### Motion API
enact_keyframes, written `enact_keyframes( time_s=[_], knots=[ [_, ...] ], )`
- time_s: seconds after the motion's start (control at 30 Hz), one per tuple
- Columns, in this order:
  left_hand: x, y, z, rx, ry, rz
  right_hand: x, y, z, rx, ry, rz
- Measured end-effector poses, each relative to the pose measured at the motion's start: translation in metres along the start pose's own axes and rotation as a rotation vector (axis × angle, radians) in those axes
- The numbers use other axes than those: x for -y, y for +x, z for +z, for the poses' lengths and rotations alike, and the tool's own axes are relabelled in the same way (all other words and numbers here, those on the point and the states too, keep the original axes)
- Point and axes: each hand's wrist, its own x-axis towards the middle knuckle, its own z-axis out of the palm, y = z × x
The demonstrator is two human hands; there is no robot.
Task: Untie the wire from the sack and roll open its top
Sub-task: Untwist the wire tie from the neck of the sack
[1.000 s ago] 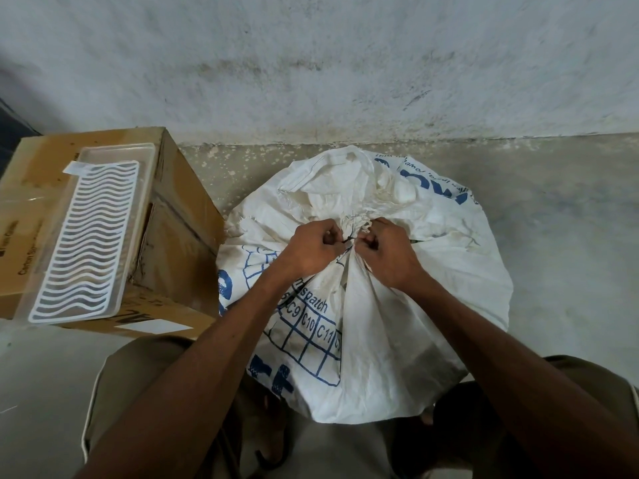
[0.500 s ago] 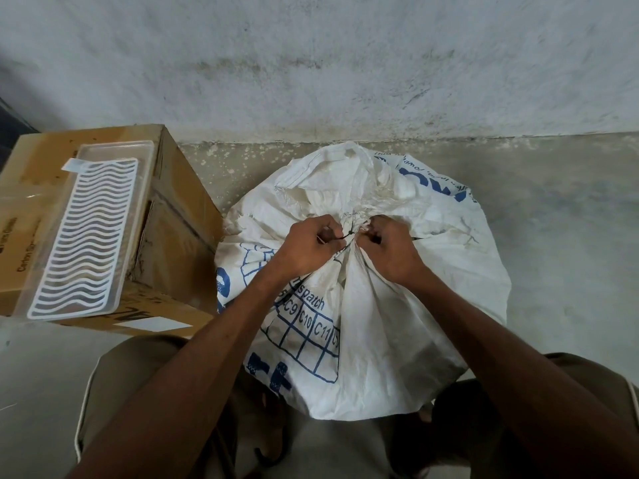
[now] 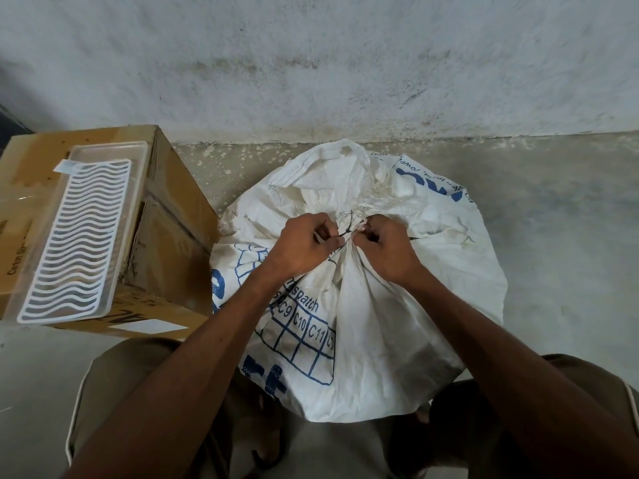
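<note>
Pinching at the thin dark twisted wire (image 3: 348, 227), both hands work the gathered neck of the white woven plastic sack (image 3: 373, 305): the left hand (image 3: 306, 245) has a tail of it nipped between thumb and fingers, and the right hand (image 3: 383, 252) curls tight on the bunched cloth beside the knot. Compared with a second ago the hands have barely shifted, still close together, and the wire is still wound on, so I judge the untying unfinished and the rolling unstarted. Crinkled, blue-printed fabric fans out in pleats across the grey concrete floor (image 3: 553, 236). Beside it sits a brown cardboard box (image 3: 166, 236) carrying a clear plastic tray with a white wavy grid (image 3: 74, 236).
</note>
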Motion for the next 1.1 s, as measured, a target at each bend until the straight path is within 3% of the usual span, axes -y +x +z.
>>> enact_keyframes(
  time_s=[0.1, 0.3, 0.6, 0.7, 0.9, 1.1],
  knots=[
    [-0.004, 0.0, 0.001, 0.015, 0.045, 0.026, -0.002, 0.0, 0.0, 0.006, 0.073, 0.014],
    [-0.004, 0.004, -0.002, -0.054, -0.139, -0.196, 0.003, 0.002, -0.006, -0.007, 0.181, 0.026],
    [-0.003, 0.0, -0.001, -0.106, 0.222, 0.138, 0.002, 0.003, -0.003, 0.013, 0.024, -0.068],
    [-0.006, 0.002, -0.002, -0.14, 0.131, 0.04, 0.002, 0.003, -0.003, 0.003, 0.044, -0.064],
    [-0.003, 0.006, -0.012, -0.258, -0.231, -0.379, 0.006, 0.004, -0.007, -0.014, 0.164, 0.011],
    [-0.014, 0.005, -0.02, -0.191, -0.122, -0.291, 0.004, 0.003, -0.004, -0.013, 0.133, -0.008]
  ],
)
